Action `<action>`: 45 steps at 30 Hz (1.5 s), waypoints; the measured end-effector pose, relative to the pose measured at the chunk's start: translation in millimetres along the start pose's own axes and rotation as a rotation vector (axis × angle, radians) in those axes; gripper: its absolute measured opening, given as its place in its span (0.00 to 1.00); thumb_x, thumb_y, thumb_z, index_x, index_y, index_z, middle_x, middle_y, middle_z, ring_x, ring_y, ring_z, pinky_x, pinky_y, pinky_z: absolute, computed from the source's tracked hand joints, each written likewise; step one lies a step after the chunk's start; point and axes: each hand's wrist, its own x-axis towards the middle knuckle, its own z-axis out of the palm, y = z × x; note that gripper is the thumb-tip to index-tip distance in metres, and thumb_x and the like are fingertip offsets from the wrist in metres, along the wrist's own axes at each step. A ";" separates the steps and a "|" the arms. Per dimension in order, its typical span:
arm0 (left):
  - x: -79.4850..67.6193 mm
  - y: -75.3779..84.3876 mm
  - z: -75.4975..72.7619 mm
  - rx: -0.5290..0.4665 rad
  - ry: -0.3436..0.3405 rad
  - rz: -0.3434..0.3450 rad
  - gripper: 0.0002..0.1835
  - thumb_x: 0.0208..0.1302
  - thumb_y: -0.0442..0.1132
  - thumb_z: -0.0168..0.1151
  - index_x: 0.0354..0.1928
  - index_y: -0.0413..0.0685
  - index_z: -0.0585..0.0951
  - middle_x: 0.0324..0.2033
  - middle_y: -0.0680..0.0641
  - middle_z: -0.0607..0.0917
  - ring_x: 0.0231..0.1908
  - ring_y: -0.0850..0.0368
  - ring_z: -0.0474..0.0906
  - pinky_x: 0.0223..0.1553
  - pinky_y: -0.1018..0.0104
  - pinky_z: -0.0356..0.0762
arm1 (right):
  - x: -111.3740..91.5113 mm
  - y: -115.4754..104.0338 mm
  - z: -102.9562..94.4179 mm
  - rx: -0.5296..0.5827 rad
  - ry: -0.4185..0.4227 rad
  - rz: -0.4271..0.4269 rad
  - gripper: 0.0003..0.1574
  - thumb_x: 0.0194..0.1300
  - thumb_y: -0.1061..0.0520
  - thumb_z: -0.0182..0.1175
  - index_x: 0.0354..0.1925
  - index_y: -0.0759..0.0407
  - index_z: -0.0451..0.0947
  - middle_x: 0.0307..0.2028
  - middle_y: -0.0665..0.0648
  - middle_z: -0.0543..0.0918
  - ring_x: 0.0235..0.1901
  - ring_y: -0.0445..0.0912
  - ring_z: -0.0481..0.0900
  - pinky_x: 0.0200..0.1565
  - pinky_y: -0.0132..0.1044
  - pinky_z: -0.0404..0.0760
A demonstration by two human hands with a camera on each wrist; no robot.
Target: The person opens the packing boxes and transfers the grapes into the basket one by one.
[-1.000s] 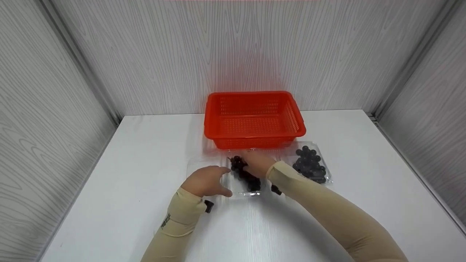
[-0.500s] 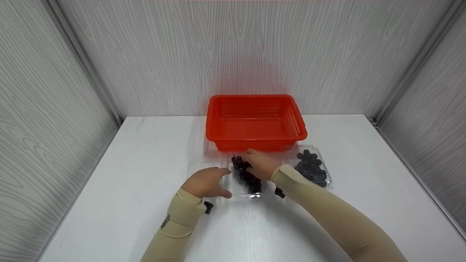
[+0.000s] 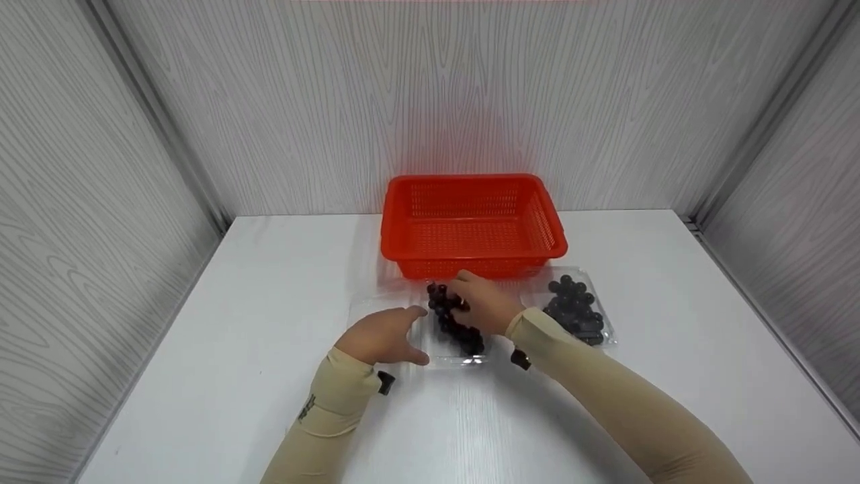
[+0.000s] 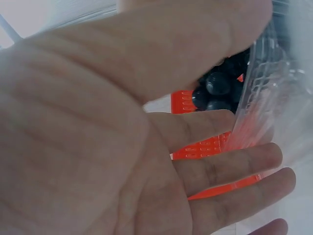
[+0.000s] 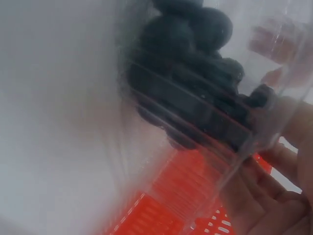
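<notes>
A bunch of dark grapes (image 3: 463,334) lies slantwise in a clear plastic box (image 3: 463,361) in front of the basket. My right hand (image 3: 487,306) reaches into that box from the right and grips the upper part of the bunch between thumb and fingers. Through the clear wall, the right wrist view shows the grapes (image 5: 190,83) with my right hand (image 5: 269,196) at their lower end. My left hand (image 3: 383,336) stays at the box's left side, thumb and fingers spread apart. In the left wrist view its fingers (image 4: 230,169) are straight, beside the clear wall (image 4: 257,93), holding nothing.
A red perforated basket (image 3: 470,257) stands behind the box, against the back wall. Right of my right hand, a second clear box (image 3: 608,329) contains more dark grapes (image 3: 571,306). Clear plastic (image 3: 363,306) extends left of the first box, behind my left hand.
My right hand has shifted slightly on the grapes, and the bunch's upper end has moved a little with it. My left hand has stayed in place.
</notes>
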 end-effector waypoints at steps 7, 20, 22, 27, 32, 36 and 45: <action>-0.5 1.6 -1.4 0.008 -0.007 -0.013 0.44 0.58 0.50 0.77 0.74 0.48 0.70 0.69 0.44 0.77 0.68 0.46 0.73 0.70 0.48 0.69 | -4.2 2.1 -1.0 0.052 0.052 -0.035 0.14 0.68 0.56 0.67 0.52 0.53 0.80 0.43 0.50 0.80 0.40 0.45 0.78 0.46 0.37 0.84; 0.7 4.4 0.5 0.021 -0.007 0.000 0.46 0.58 0.50 0.77 0.76 0.45 0.68 0.70 0.43 0.76 0.69 0.46 0.72 0.71 0.49 0.68 | -4.5 -6.9 11.9 -0.138 -0.117 0.022 0.31 0.62 0.39 0.73 0.55 0.56 0.80 0.47 0.55 0.86 0.47 0.51 0.82 0.55 0.48 0.81; 0.7 4.5 0.8 0.017 0.001 0.000 0.48 0.58 0.50 0.78 0.77 0.46 0.66 0.71 0.43 0.75 0.69 0.46 0.72 0.71 0.49 0.68 | -3.3 -10.2 12.9 -0.137 -0.128 0.057 0.33 0.60 0.40 0.75 0.55 0.57 0.78 0.47 0.56 0.85 0.48 0.53 0.82 0.57 0.49 0.80; -1.6 4.1 0.4 -0.002 0.013 -0.041 0.53 0.56 0.53 0.78 0.79 0.44 0.62 0.73 0.41 0.71 0.71 0.44 0.69 0.72 0.48 0.66 | 0.5 -16.4 13.2 -0.095 -0.167 0.118 0.35 0.60 0.47 0.76 0.58 0.59 0.73 0.50 0.59 0.85 0.52 0.55 0.83 0.60 0.51 0.79; -5.4 3.2 -2.2 0.006 -0.007 -0.128 0.54 0.54 0.59 0.76 0.78 0.44 0.64 0.73 0.36 0.70 0.72 0.39 0.67 0.71 0.44 0.66 | 5.5 -15.9 14.1 -0.102 -0.190 0.095 0.32 0.66 0.52 0.72 0.63 0.58 0.71 0.55 0.60 0.84 0.56 0.55 0.82 0.63 0.51 0.78; -6.4 1.0 -1.7 0.016 -0.035 -0.170 0.53 0.54 0.66 0.73 0.75 0.44 0.69 0.70 0.38 0.74 0.68 0.40 0.72 0.68 0.43 0.70 | 6.6 -12.5 16.6 -0.103 -0.164 0.080 0.28 0.67 0.57 0.70 0.62 0.56 0.73 0.54 0.59 0.83 0.55 0.54 0.81 0.63 0.52 0.78; -2.0 -3.5 1.5 -0.005 -0.041 -0.180 0.49 0.59 0.71 0.66 0.72 0.43 0.72 0.69 0.37 0.75 0.68 0.39 0.72 0.68 0.42 0.70 | 5.6 -6.8 18.7 -0.018 -0.091 0.081 0.39 0.65 0.61 0.69 0.72 0.51 0.71 0.57 0.57 0.83 0.56 0.53 0.80 0.64 0.51 0.77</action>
